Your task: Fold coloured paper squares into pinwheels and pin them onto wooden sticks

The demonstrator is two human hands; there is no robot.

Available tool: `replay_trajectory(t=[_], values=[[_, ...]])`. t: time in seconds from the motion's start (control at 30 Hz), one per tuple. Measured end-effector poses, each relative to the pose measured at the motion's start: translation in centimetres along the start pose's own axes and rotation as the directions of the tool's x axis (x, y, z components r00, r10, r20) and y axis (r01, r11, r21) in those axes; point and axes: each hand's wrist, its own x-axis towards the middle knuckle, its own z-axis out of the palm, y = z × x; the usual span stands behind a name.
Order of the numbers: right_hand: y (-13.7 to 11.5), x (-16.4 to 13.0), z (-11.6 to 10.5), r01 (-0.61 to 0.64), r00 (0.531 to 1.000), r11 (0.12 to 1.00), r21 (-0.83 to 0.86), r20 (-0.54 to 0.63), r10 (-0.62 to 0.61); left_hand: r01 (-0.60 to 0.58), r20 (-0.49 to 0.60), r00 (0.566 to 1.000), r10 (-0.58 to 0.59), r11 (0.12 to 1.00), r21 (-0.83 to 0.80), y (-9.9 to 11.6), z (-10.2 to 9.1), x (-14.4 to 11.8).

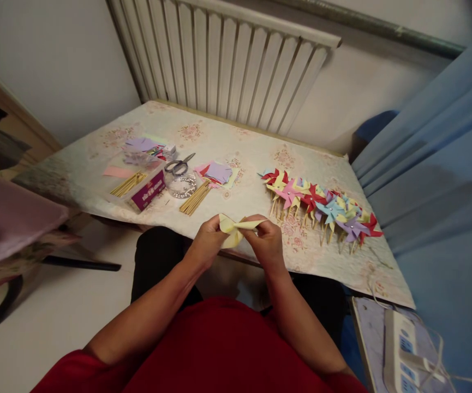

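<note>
head view looks down on a desk (236, 142) covered in a pale flowered cloth, set against a white radiator (227, 60). both hands are raised just in front of the desk's near edge, around its middle. the left hand (209, 237) and the right hand (266, 240) each pinch one side of a folded piece of pale yellow paper (236, 228), fingers closed on it, so the paper spans the small gap between them above the near edge.

toward the right end of the desk lies a row of finished paper pinwheels (321, 204) in red, yellow, pink, blue and purple, on small wooden sticks, overlapping one another. near the middle sit a pair of scissors (179, 164) resting on a clear round container (180, 185), a bundle of wooden sticks (195, 197) just beside it, and a loose stack of coloured paper squares (217, 173). at the left end is a purple box (148, 191) with more sticks beside it and further paper behind. a white power strip (399, 349) lies off the desk's right near corner.
</note>
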Motion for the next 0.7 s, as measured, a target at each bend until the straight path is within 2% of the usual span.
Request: replay_trajectory(t=[0.1,0.2,0.37,0.57,0.7], values=[[0.6,0.0,0.2,-0.170,0.985,0.973,0.155,0.027,0.168,-0.021,0.012,1.000,0.021,1.000,0.013,-0.1,0.1,0.0],[1.3,0.2,0.6,-0.254,0.967,0.928,0.273,0.058,0.247,-0.043,0.021,0.999,0.042,0.999,0.029,-0.5,0.0,0.1],[1.9,0.5,0.9,-0.285,0.956,0.890,0.357,0.038,0.291,-0.054,0.020,0.998,0.052,0.994,0.093,-1.1,-0.4,0.2],[2.2,0.4,0.9,-0.291,0.957,0.906,0.306,0.072,0.282,-0.034,0.010,0.999,0.033,0.993,0.112,-1.3,-0.5,0.5],[2.9,0.3,1.0,-0.350,0.936,0.870,0.348,0.100,0.337,0.003,-0.002,1.000,-0.003,0.993,0.119,-1.8,-0.6,0.7]])
